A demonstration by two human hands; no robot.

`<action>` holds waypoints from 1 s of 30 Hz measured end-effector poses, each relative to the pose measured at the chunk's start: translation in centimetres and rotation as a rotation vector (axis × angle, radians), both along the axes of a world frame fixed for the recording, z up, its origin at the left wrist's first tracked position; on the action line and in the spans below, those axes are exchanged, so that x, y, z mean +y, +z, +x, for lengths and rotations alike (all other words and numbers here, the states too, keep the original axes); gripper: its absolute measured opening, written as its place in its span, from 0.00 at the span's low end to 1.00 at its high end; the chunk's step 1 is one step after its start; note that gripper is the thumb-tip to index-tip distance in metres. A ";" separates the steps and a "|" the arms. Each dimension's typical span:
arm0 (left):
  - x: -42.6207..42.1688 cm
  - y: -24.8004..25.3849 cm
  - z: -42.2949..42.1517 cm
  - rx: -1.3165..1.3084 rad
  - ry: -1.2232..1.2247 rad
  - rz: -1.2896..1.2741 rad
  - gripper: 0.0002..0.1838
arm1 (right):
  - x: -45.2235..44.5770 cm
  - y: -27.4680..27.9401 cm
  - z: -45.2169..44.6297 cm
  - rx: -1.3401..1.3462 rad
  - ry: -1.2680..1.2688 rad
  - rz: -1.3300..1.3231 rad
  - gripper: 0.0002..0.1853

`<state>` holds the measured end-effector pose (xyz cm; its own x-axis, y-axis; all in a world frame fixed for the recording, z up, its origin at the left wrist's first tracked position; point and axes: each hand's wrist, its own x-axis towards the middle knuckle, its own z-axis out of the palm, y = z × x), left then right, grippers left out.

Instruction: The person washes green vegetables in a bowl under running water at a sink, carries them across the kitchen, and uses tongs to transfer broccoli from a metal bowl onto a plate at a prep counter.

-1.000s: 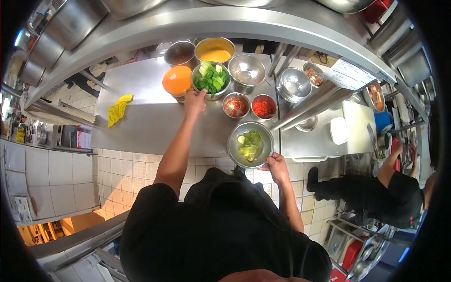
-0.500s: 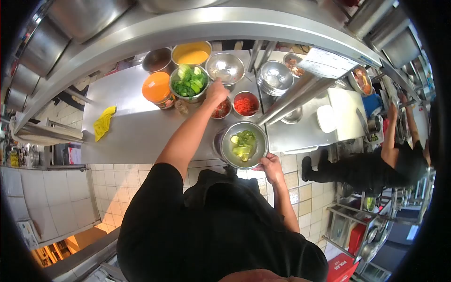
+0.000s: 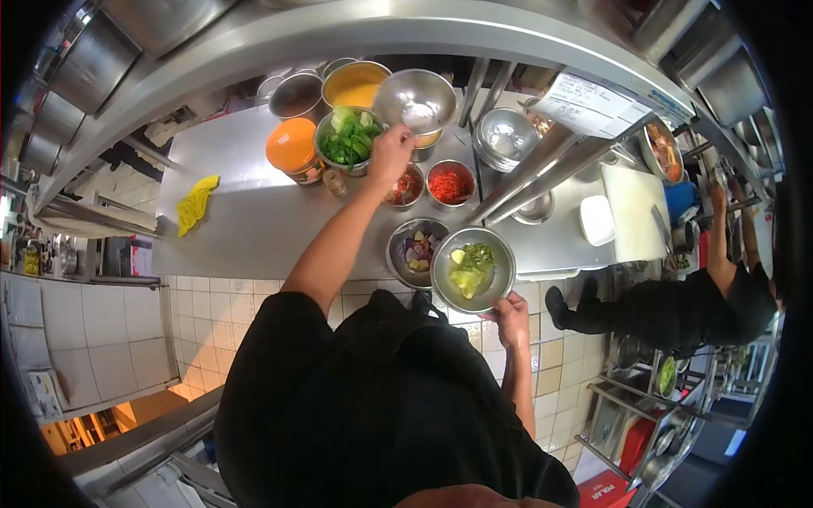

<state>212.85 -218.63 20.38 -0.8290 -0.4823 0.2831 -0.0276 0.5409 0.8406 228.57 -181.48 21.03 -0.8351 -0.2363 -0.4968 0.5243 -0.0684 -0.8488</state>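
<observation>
My left hand (image 3: 392, 157) grips the near rim of an empty steel bowl (image 3: 415, 101), tilted up over a container whose yellowish contents show below it. In my right hand (image 3: 509, 315) is the edge of a metal bowl (image 3: 474, 284) with pale and green leaves. Just left of that bowl, partly under it, a second bowl (image 3: 414, 258) holds purple and pale pieces. Beyond them stand a bowl of green vegetables (image 3: 349, 140), a tub of chopped red pieces (image 3: 450, 184) and another red mix (image 3: 406, 188), partly hidden by my left wrist.
An orange-lidded tub (image 3: 292, 146) and a small jar (image 3: 334, 181) stand left of the greens. A yellow cloth (image 3: 196, 203) lies further left. Shelf posts (image 3: 542, 179) rise at right, before a cutting board (image 3: 633, 212) and knife. A co-worker (image 3: 703, 296) is at far right.
My left hand moved from the greens to the empty bowl, which is now raised and tilted. My right hand shifted the leaf bowl rightward, uncovering the bowl of purple pieces.
</observation>
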 end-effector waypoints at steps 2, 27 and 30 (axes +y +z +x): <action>-1.5 1.8 2.2 0.105 0.002 -0.089 0.10 | 0.3 0.2 0.0 0.007 -0.011 -0.021 0.11; 8.2 2.6 15.4 -0.243 -0.583 0.373 0.11 | 4.7 1.0 16.3 0.067 -0.697 -0.075 0.05; 21.6 2.4 20.1 -0.633 -0.979 0.643 0.14 | 7.9 0.3 19.3 0.056 -0.768 -0.080 0.05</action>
